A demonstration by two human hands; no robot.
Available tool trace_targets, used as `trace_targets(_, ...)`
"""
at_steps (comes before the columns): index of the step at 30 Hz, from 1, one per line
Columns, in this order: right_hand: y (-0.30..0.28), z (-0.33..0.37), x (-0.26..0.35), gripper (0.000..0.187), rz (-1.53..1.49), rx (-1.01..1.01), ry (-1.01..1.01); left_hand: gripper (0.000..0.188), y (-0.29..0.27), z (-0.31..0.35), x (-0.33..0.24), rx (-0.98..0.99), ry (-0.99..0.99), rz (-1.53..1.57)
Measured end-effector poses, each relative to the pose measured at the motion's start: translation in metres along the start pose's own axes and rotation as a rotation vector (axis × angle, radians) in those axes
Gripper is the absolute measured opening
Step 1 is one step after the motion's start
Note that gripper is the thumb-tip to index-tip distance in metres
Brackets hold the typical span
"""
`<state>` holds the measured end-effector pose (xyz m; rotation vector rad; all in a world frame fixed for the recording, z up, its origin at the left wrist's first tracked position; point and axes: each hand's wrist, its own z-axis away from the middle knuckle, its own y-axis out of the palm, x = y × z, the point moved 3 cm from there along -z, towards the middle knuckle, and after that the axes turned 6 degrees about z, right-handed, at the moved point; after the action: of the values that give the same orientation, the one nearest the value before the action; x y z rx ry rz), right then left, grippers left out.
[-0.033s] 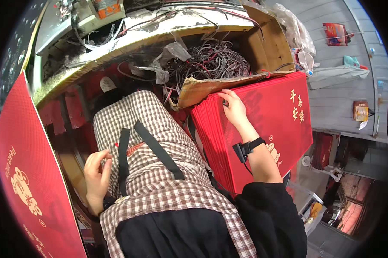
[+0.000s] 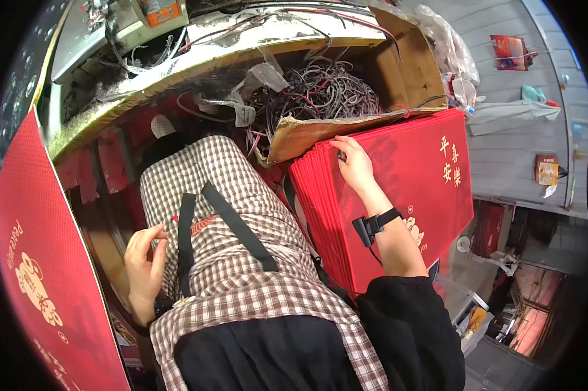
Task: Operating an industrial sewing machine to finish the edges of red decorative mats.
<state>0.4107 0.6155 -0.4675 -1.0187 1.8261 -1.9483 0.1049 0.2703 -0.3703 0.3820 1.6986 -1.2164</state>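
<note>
My left hand (image 2: 145,264) hangs over my left thigh beside the checked apron (image 2: 232,215). Its fingers are loosely bent and the thumb stands apart, with nothing seen between them. To the right, my right hand (image 2: 354,159) rests at the upper left corner of a thick stack of red mats (image 2: 398,176) with gold print. Its fingers are bent together over the top mat's edge. A small dark object (image 2: 341,156) shows at these fingers; its kind is too small to tell. A black strap with a dark device (image 2: 372,226) is round my right wrist.
Behind the stack stands an open cardboard box (image 2: 346,124) with tangled wires (image 2: 330,88). A large red printed panel (image 2: 46,260) rises at the left. A worn bench edge (image 2: 222,55) runs across the far side. Clear plastic bags (image 2: 447,45) lie at the far right.
</note>
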Motion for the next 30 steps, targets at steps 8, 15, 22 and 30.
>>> trace_targets(8, -0.011, 0.007, -0.01, 0.024, -0.326, -0.021, 0.114, 0.022, 0.007, 0.005, 0.001, 0.002, -0.033, 0.01)
trace_targets(15, -0.017, 0.001, -0.006, 0.017, -0.336, -0.058, 0.155, 0.021, 0.001, -0.006, 0.003, 0.067, -0.027, -0.017)
trace_targets(22, -0.033, -0.039, 0.189, 0.019, -0.849, 0.069, -0.127, 0.037, -0.086, 0.121, 0.04, -0.796, -0.283, 0.462)
trace_targets(30, -0.005, -0.132, 0.459, 0.063, -1.31, 0.238, -0.694, 0.041, -0.112, 0.256, -0.023, -1.373, -0.005, 0.522)
